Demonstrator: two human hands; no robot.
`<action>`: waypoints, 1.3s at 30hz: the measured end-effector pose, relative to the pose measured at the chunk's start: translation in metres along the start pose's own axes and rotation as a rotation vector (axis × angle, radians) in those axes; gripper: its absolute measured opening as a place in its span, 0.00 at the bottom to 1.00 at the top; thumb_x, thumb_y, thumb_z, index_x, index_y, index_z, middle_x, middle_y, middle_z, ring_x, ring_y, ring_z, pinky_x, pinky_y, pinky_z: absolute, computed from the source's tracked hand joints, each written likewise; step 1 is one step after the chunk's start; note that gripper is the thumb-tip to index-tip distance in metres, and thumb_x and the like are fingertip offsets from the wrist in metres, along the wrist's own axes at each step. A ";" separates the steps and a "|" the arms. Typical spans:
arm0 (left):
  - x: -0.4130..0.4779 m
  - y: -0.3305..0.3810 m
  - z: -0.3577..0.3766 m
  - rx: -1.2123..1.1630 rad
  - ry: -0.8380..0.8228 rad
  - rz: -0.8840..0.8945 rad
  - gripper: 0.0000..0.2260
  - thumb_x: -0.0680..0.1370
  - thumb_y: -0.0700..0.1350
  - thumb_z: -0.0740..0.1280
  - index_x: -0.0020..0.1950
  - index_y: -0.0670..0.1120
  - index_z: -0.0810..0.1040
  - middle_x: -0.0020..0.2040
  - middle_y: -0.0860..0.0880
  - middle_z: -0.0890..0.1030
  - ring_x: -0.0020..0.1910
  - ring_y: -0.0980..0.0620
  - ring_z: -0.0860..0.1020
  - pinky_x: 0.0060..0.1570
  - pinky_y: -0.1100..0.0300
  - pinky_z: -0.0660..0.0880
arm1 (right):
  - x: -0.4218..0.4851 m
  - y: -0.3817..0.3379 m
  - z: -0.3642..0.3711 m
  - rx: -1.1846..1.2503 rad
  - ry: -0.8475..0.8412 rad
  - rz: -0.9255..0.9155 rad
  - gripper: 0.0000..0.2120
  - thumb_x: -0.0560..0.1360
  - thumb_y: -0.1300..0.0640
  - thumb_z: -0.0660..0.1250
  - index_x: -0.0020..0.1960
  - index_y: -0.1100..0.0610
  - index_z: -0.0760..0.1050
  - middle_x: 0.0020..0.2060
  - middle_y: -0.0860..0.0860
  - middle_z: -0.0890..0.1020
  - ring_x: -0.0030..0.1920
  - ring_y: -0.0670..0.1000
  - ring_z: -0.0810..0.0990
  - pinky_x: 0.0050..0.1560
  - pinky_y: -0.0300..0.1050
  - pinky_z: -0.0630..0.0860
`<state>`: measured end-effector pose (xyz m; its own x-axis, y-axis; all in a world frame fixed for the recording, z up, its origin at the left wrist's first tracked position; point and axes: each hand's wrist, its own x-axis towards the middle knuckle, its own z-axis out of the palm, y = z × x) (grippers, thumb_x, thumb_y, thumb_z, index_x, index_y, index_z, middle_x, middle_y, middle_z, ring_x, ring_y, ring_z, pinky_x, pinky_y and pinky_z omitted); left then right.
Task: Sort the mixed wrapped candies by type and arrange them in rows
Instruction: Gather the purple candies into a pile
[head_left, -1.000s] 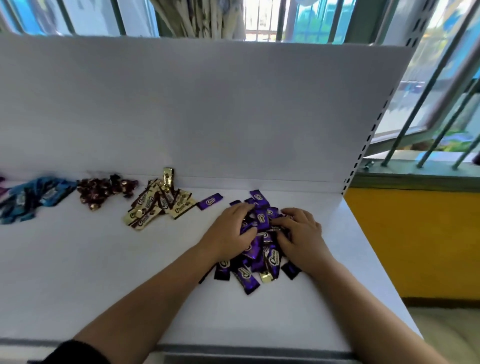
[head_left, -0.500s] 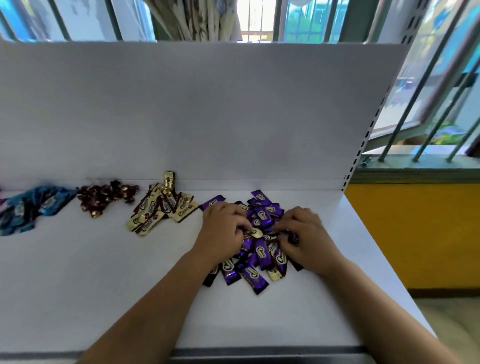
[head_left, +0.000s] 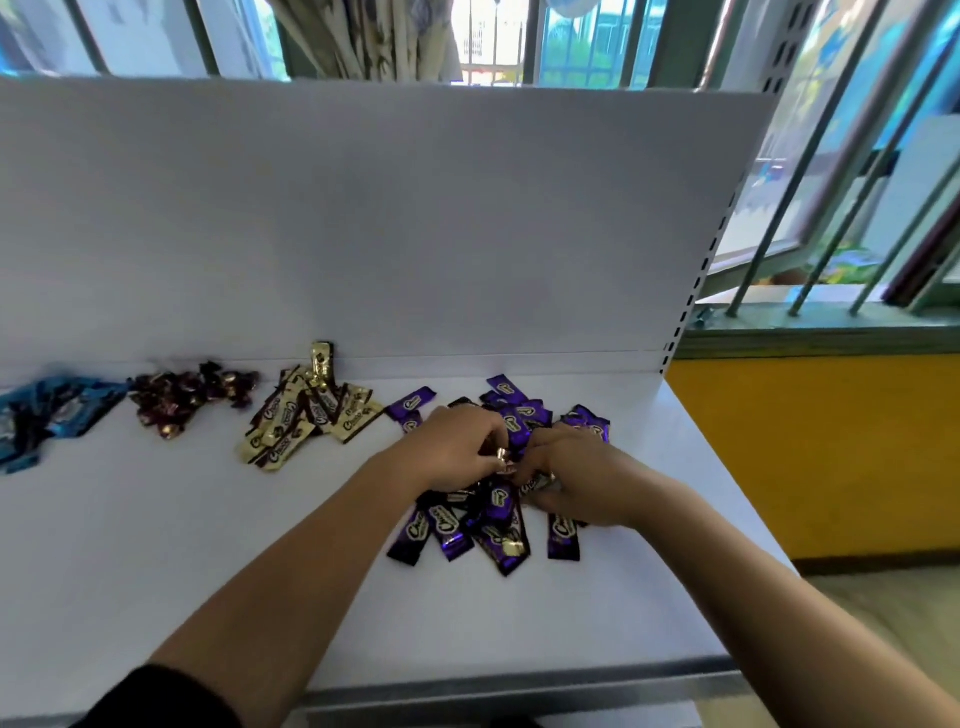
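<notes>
A heap of purple wrapped candies (head_left: 488, 525) lies on the white shelf (head_left: 156, 545), right of centre. Both hands rest on top of it, fingers curled inward. My left hand (head_left: 454, 449) pinches a small gold-wrapped candy (head_left: 503, 457) at its fingertips. My right hand (head_left: 576, 478) grips a cream-coloured candy (head_left: 535, 483) among the purple ones. Another gold piece (head_left: 513, 546) shows low in the heap. To the left lie sorted piles: cream candies (head_left: 301, 415), dark brown twist candies (head_left: 187, 392) and blue candies (head_left: 52, 410).
A white back panel (head_left: 363, 218) rises behind the shelf. The shelf's front edge (head_left: 519, 686) is grey metal. On the right, past the shelf's end, stand a yellow wall (head_left: 810, 457) and barred windows (head_left: 841, 156).
Both hands have drawn closer together over the purple heap and curled their fingers. The left hand has picked out a gold candy; several purple candies have spread toward the front.
</notes>
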<state>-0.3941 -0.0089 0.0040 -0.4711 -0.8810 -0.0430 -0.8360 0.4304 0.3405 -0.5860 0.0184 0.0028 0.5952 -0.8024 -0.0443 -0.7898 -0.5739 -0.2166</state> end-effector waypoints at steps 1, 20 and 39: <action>-0.001 -0.001 0.000 -0.082 0.021 -0.024 0.10 0.77 0.51 0.69 0.57 0.52 0.77 0.55 0.52 0.79 0.54 0.52 0.77 0.56 0.56 0.74 | -0.001 -0.001 0.000 0.031 -0.011 0.011 0.15 0.75 0.50 0.67 0.61 0.48 0.77 0.56 0.45 0.74 0.60 0.47 0.70 0.62 0.45 0.68; -0.012 -0.006 -0.002 0.031 0.063 -0.142 0.14 0.72 0.54 0.70 0.51 0.47 0.77 0.45 0.48 0.79 0.44 0.49 0.78 0.43 0.52 0.76 | 0.019 -0.003 -0.007 0.138 -0.033 0.174 0.12 0.75 0.51 0.65 0.57 0.52 0.74 0.47 0.48 0.78 0.48 0.50 0.77 0.48 0.45 0.72; -0.025 -0.024 -0.022 -0.908 0.290 -0.347 0.11 0.80 0.45 0.60 0.46 0.40 0.79 0.36 0.49 0.82 0.32 0.54 0.75 0.33 0.60 0.71 | 0.017 0.002 -0.008 0.259 -0.080 0.149 0.12 0.74 0.55 0.67 0.57 0.48 0.71 0.48 0.44 0.76 0.49 0.47 0.76 0.47 0.39 0.70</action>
<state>-0.3561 -0.0019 0.0180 -0.0557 -0.9947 -0.0868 -0.3266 -0.0640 0.9430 -0.5784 0.0021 0.0091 0.4940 -0.8529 -0.1686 -0.8110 -0.3821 -0.4431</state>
